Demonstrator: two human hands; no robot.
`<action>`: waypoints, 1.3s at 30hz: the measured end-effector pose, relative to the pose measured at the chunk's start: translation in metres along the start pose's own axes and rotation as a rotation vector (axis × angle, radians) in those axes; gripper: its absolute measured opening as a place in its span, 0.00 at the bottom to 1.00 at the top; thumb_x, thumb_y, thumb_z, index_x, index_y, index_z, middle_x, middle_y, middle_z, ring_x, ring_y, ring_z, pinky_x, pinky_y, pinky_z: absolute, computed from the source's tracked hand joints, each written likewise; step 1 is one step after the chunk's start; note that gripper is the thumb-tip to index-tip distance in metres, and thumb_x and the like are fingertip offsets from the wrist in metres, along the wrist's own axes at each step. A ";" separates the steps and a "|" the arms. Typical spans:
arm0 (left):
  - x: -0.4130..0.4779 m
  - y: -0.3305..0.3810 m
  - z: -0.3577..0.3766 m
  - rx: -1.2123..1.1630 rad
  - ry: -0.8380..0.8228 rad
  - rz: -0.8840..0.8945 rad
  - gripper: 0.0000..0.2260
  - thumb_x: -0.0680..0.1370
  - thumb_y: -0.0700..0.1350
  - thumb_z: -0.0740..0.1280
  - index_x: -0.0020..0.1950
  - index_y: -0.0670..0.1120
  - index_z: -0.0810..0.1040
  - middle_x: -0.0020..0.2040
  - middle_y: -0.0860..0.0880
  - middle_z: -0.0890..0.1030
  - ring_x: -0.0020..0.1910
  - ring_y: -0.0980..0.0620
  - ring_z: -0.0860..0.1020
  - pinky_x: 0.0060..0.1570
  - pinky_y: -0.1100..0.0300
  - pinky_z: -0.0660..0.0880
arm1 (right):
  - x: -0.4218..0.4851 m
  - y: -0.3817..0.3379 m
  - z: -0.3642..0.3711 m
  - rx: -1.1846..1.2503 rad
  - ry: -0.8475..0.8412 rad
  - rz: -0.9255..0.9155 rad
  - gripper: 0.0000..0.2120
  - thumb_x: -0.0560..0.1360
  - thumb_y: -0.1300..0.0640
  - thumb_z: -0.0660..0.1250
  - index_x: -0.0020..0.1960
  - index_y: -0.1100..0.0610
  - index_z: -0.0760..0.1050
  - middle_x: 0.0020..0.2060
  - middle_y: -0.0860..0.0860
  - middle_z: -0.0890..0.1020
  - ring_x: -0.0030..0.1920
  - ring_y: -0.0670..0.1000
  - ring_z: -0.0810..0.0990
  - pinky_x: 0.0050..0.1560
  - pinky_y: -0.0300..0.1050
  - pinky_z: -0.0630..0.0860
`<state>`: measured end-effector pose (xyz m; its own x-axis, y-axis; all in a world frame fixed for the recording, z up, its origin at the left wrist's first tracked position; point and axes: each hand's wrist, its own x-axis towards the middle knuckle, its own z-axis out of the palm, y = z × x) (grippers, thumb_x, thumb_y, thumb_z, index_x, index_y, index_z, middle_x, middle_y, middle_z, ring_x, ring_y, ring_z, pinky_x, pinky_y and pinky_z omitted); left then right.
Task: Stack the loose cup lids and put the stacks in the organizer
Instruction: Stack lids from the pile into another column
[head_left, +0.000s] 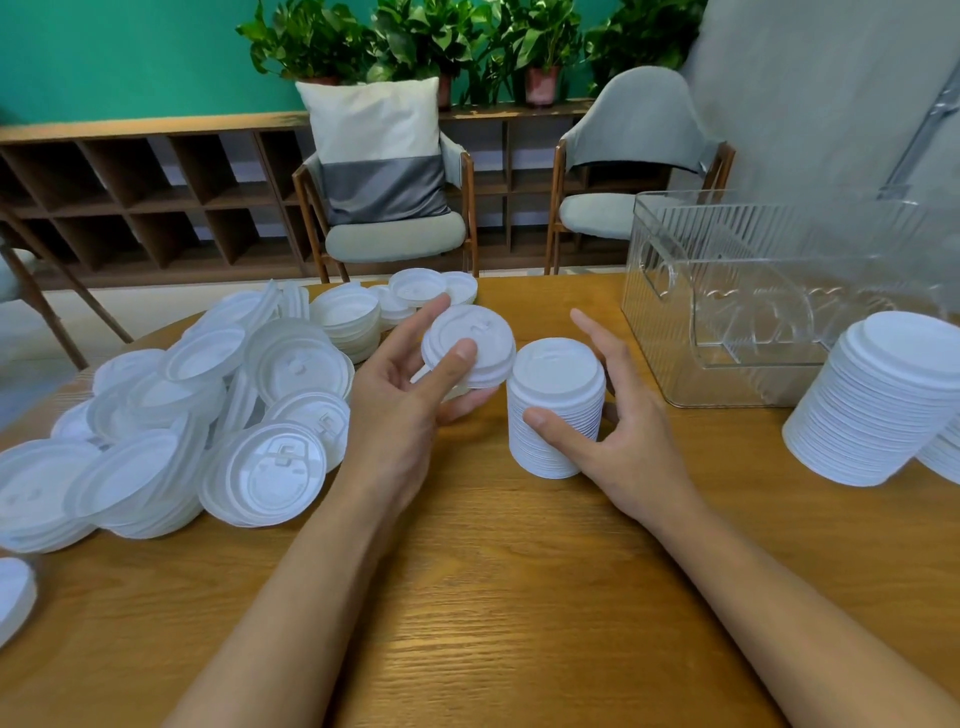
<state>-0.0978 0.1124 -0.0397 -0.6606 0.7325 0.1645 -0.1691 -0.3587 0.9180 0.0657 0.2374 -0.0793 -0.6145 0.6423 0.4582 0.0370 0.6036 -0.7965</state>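
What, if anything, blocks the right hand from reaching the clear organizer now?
Probably nothing, so yes. Only bare table lies between the right hand and the organizer; the tall stack stands off to the side. Its grip is on the short lid stack, so it would carry that along.

White round plastic cup lids (208, 415) lie heaped at left; a few nested lids (470, 345) tilt beside an upright lid stack (556, 410); the clear ribbed plastic organizer (779, 291) stands right.

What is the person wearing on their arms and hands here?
Nothing visible. The left hand and right hand are bare: no gloves, rings or watch. The left forearm and right forearm are uncovered down to the picture's edge; no sleeve shows.
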 end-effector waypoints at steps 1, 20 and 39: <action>0.001 0.000 0.000 -0.039 -0.014 -0.012 0.23 0.79 0.37 0.71 0.74 0.47 0.77 0.64 0.46 0.85 0.62 0.46 0.84 0.51 0.53 0.85 | 0.000 0.000 0.000 -0.002 -0.005 -0.003 0.41 0.71 0.36 0.75 0.78 0.32 0.60 0.68 0.24 0.69 0.71 0.36 0.70 0.70 0.49 0.75; -0.008 -0.017 0.008 0.597 -0.020 0.098 0.25 0.65 0.68 0.77 0.56 0.57 0.81 0.34 0.53 0.75 0.34 0.57 0.72 0.38 0.63 0.72 | -0.002 0.001 0.004 -0.045 -0.029 -0.083 0.37 0.73 0.38 0.76 0.78 0.42 0.67 0.70 0.36 0.73 0.70 0.39 0.72 0.65 0.35 0.73; -0.011 -0.015 0.008 0.654 -0.165 0.196 0.25 0.71 0.57 0.79 0.67 0.57 0.81 0.60 0.62 0.83 0.64 0.64 0.78 0.57 0.66 0.77 | -0.004 -0.002 0.002 -0.023 -0.063 -0.058 0.37 0.71 0.39 0.76 0.77 0.41 0.68 0.70 0.37 0.75 0.71 0.41 0.73 0.66 0.49 0.78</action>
<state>-0.0817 0.1148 -0.0527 -0.5053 0.7868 0.3544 0.4506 -0.1098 0.8860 0.0664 0.2327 -0.0803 -0.6648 0.5751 0.4768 0.0179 0.6503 -0.7594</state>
